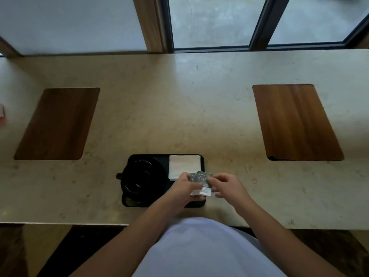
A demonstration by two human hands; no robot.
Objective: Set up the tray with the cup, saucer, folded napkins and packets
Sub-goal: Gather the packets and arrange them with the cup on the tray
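Note:
A black tray lies on the stone counter just in front of me. On its left half a black cup sits on a black saucer, handle pointing left. A folded white napkin lies in the tray's far right corner. Over the tray's right half both hands hold a small bunch of grey packets with white ends. My left hand grips them from the left. My right hand pinches them from the right, fingers curled.
Two wooden inlay panels sit in the counter, one at the left and one at the right. A window frame runs along the back. A small red and white object shows at the far left edge.

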